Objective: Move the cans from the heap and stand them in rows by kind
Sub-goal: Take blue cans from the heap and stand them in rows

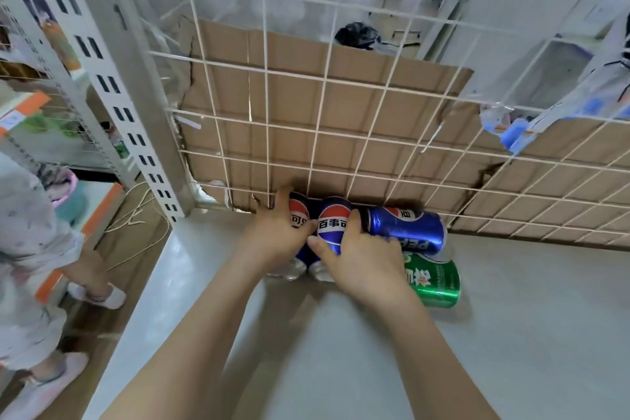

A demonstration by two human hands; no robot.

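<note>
Three blue cola cans and one green can lie against the wire grid at the back of a pale shelf (pixel 341 351). My left hand (pixel 272 232) is wrapped over the leftmost blue can (pixel 299 213). My right hand (pixel 361 259) grips the middle blue can (pixel 332 225), thumb on its near side. Both of these cans point their silver ends toward me. A third blue can (pixel 409 227) lies on its side to the right, touching the middle one. The green can (pixel 434 280) lies on its side just in front of it, partly behind my right wrist.
A white wire grid (pixel 320 106) backed by torn cardboard (pixel 289 133) closes the shelf's rear. A perforated metal upright (pixel 136 133) stands at the left corner. Another person's legs and shoes (pixel 99 293) stand on the floor at left. Blue-and-white packaging (pixel 518 129) hangs on the grid at right.
</note>
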